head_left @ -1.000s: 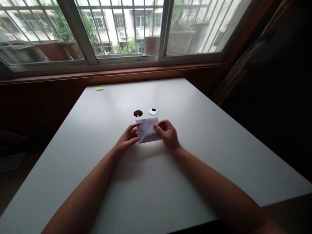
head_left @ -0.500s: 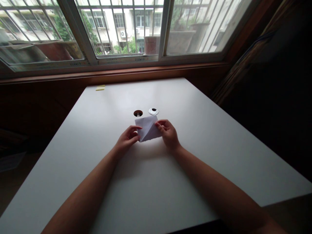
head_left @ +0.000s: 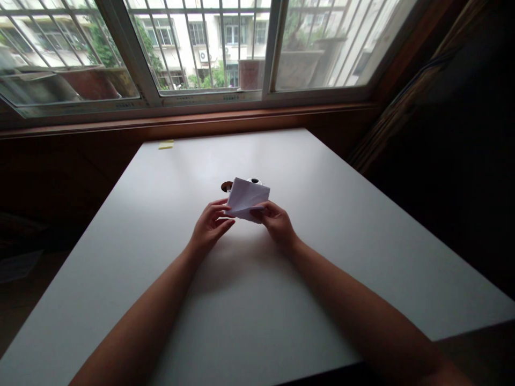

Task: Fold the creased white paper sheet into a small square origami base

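A small folded sheet of white paper [head_left: 247, 194] is held up over the table, its lower edge uneven. My right hand [head_left: 277, 222] pinches it at the lower right corner, thumb in front and fingers partly hidden behind. At the paper's left edge is my left hand [head_left: 210, 225]. Its fingertips touch that edge, while the thumb stands apart below, off the paper.
The white table [head_left: 193, 332] has a round hole [head_left: 226, 186] and a white ring-rimmed hole [head_left: 254, 180] behind the paper, which partly covers both. A yellow sticky note [head_left: 166, 145] lies near the far left corner. Barred windows [head_left: 201, 48] stand beyond.
The paper has turned and tilted, its top edge now higher and over the holes. My left thumb has come away from it. My right grip has shifted to the lower corner.
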{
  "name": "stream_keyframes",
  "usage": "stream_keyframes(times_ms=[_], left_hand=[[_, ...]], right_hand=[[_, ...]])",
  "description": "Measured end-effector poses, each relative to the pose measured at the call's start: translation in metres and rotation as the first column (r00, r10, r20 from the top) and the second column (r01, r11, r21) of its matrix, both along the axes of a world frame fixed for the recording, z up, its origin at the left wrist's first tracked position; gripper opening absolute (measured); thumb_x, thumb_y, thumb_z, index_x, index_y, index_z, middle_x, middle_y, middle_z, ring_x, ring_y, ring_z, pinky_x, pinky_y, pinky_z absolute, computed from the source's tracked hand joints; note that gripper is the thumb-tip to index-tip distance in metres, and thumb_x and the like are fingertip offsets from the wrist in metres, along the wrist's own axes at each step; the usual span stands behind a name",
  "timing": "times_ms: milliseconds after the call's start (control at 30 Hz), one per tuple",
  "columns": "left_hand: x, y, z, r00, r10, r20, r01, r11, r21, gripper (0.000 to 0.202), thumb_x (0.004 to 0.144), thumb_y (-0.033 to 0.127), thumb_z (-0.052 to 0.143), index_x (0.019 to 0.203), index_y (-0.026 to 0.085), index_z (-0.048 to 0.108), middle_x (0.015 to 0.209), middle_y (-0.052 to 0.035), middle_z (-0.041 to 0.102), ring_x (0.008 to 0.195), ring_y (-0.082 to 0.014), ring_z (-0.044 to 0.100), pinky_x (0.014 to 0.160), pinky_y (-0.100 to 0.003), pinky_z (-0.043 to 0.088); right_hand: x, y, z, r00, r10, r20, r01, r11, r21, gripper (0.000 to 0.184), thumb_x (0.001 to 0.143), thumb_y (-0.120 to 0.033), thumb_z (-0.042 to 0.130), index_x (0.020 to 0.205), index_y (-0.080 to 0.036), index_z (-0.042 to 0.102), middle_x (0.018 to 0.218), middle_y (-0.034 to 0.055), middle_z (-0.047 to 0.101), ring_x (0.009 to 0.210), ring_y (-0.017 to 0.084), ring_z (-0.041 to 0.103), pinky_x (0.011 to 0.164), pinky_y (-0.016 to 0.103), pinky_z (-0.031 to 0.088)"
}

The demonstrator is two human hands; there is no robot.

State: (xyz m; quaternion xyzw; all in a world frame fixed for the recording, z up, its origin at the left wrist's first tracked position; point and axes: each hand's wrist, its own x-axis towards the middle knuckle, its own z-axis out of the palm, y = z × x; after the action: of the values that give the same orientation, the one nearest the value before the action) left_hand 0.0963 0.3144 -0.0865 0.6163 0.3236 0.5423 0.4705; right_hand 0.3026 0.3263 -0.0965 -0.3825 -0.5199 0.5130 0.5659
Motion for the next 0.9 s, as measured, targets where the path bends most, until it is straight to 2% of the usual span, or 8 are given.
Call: stream_keyframes(times_ms=[167, 400, 600, 767, 900], left_hand=[[0.001, 0.0, 0.001, 0.998, 0.062, -0.012, -0.061, 0.997, 0.049, 0.022, 0.083, 0.028, 0.071, 0.102, 0.018, 0.064, 0.131, -0.0112, 0.053, 0.092, -0.0159, 0.067, 0.086, -0.036, 0.057], [-0.001, 0.0, 0.002, 0.986, 0.162, -0.042, -0.154, 0.978, 0.143, 0.018, 0.082, 0.029, 0.073, 0.095, 0.017, 0.068, 0.128, -0.01, 0.052, 0.088, -0.0148, 0.067, 0.083, -0.036, 0.06], [-0.003, -0.001, 0.004, 0.957, 0.272, -0.1, -0.249, 0.949, 0.194, 0.012, 0.084, 0.03, 0.069, 0.089, 0.019, 0.071, 0.116, -0.0073, 0.059, 0.088, -0.017, 0.066, 0.082, -0.038, 0.061], [-0.004, -0.004, 0.006, 0.934, 0.339, -0.11, -0.306, 0.921, 0.241, 0.01, 0.086, 0.029, 0.067, 0.087, 0.02, 0.072, 0.105, -0.0055, 0.062, 0.085, -0.0165, 0.066, 0.08, -0.036, 0.06], [-0.004, -0.005, 0.007, 0.925, 0.361, -0.121, -0.316, 0.905, 0.285, 0.009, 0.088, 0.026, 0.066, 0.089, 0.02, 0.072, 0.105, -0.0054, 0.061, 0.084, -0.0155, 0.066, 0.079, -0.035, 0.06]], right_hand=[[0.0, -0.001, 0.006, 1.0, 0.019, 0.007, -0.019, 1.0, -0.002, 0.03, 0.065, -0.048, 0.082, 0.074, -0.021, 0.073, 0.084, 0.0028, 0.061, 0.072, 0.016, 0.057, 0.063, 0.03, 0.05], [0.002, -0.001, 0.008, 0.996, 0.086, -0.03, -0.086, 0.996, -0.025, 0.024, 0.064, -0.042, 0.084, 0.077, -0.024, 0.077, 0.086, 0.0026, 0.063, 0.078, 0.017, 0.059, 0.07, 0.033, 0.051], [0.001, 0.001, 0.001, 0.996, 0.078, -0.05, -0.08, 0.996, -0.049, 0.026, 0.067, -0.044, 0.082, 0.079, -0.023, 0.074, 0.077, 0.0014, 0.063, 0.071, 0.016, 0.057, 0.063, 0.03, 0.047], [0.002, 0.003, -0.003, 0.995, 0.069, -0.078, -0.074, 0.995, -0.061, 0.028, 0.066, -0.044, 0.083, 0.08, -0.022, 0.072, 0.078, 0.0009, 0.064, 0.069, 0.014, 0.055, 0.062, 0.029, 0.044], [0.003, 0.003, -0.002, 0.994, 0.089, -0.056, -0.09, 0.996, -0.021, 0.025, 0.07, -0.044, 0.08, 0.082, -0.022, 0.073, 0.085, 0.0022, 0.06, 0.073, 0.015, 0.055, 0.062, 0.027, 0.045]])
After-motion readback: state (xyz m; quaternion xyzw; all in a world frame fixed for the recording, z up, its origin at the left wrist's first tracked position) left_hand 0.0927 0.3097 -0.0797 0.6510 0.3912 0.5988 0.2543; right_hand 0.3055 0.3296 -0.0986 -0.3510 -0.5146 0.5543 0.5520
